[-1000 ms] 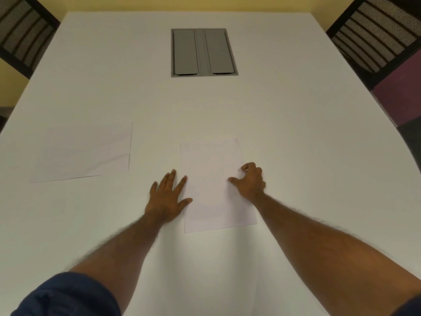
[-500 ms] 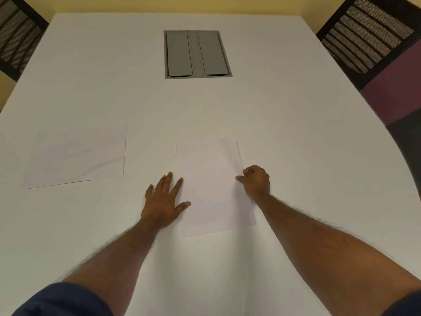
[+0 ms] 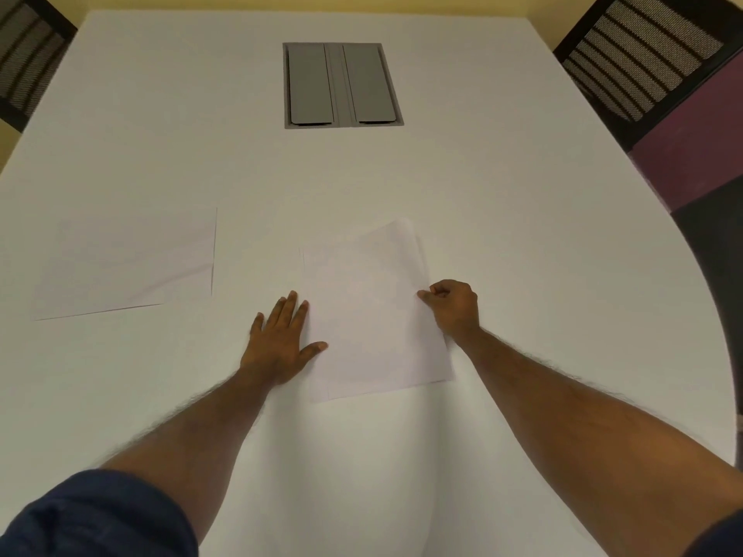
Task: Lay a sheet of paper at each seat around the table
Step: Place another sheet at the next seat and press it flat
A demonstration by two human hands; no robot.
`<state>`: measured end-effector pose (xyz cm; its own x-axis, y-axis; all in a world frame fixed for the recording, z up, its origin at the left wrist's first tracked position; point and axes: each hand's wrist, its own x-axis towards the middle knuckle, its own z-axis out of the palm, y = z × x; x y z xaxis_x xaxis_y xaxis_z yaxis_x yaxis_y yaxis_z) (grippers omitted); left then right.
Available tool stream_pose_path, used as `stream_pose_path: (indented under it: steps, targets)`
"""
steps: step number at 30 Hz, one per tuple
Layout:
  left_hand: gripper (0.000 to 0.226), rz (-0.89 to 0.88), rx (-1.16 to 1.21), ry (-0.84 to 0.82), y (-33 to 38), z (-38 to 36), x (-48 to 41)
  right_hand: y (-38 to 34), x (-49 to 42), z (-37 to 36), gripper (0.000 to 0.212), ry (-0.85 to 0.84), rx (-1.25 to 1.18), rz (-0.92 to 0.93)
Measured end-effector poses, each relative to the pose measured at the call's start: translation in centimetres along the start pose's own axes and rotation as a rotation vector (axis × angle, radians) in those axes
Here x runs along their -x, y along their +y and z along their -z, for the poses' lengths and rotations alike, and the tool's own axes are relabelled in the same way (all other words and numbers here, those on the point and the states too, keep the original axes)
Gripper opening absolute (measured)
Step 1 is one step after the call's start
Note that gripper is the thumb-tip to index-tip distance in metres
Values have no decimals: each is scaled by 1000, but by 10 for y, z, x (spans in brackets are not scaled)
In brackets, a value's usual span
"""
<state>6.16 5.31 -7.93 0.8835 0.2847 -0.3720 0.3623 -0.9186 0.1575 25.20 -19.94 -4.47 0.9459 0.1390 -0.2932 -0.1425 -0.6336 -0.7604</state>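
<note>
Peeling begins at the small stack of thin white paper sheets (image 3: 374,315), which lies on the white table (image 3: 502,186) straight ahead at twelve o'clock of the person. Its top sheet curls up at the far right corner, toward one o'clock. The right hand (image 3: 452,309) has its fingers closed together in a pinch on the stack's right edge; whether it grips one sheet or several cannot be told. The left hand (image 3: 281,339) lies flat with fingers spread, resting on the table with its thumb just over the stack's left edge. A single white sheet already laid flat (image 3: 128,259) sits well apart at ten o'clock.

The main risk is taking two sheets at once, since thin paper clings and the pinch sits at the very edge. The stack could also skid or fan out, because the left hand bears mostly on the table, not on the paper. A sharp pull may crease the lifted sheet. Farther out, a grey metal cable hatch (image 3: 341,85) sits at twelve o'clock, with black mesh-backed chairs (image 3: 651,54) at the far corners.
</note>
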Motion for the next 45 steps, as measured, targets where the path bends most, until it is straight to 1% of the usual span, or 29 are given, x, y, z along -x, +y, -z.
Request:
stream_pose_path:
  steps: [3, 6, 8, 11, 13, 14, 16, 18, 19, 22, 27, 30, 33, 37, 41, 45]
  targets:
    - [91, 36, 92, -29, 10, 15, -2, -6, 4, 12, 15, -70, -73, 50]
    - [89, 122, 267, 31, 27, 38, -2, -14, 12, 28, 18, -100, -137, 78]
    - [91, 194, 470, 17, 42, 51, 0, -17, 20, 42, 20, -122, -183, 95]
    - [92, 308, 850, -48, 65, 63, 10, -21, 33, 68, 21, -149, -254, 107]
    - [83, 342, 1022, -84, 81, 69, 22, -22, 43, 87, 22, -156, -294, 92]
    - [74, 332, 1081, -89, 89, 71, 29, -22, 47, 96, 23, -162, -311, 87]
    - [50, 286, 1174, -48, 109, 77, 45, -21, 55, 117, 31, -181, -340, 90]
    - [30, 261, 1182, 46, 127, 83, 62, -17, 64, 136, 35, -193, -357, 86]
    - [26, 253, 1170, 98, 135, 86, 70, -15, 69, 146, 35, -191, -359, 88]
    - [25, 242, 1165, 206, 152, 94, 88, -8, 81, 165, 32, -176, -357, 108]
    - [33, 202, 1115, 216, 177, 95, 120, 1, 105, 189, 36, -197, -344, 137]
    - [35, 185, 1119, 223, 184, 94, 137, 5, 125, 203, 34, -191, -328, 141]
    - [35, 155, 1115, 228, 192, 93, 152, 10, 142, 217, 24, -177, -290, 154]
    - [38, 119, 1120, 246, 205, 91, 166, 16, 155, 233, 27, -158, -260, 175]
    - [37, 99, 1123, 230, 223, 88, 175, 24, 158, 253, 24, -164, -232, 186]
    - [35, 116, 1142, 223, 248, 81, 172, 37, 143, 270, 23, -165, -233, 177]
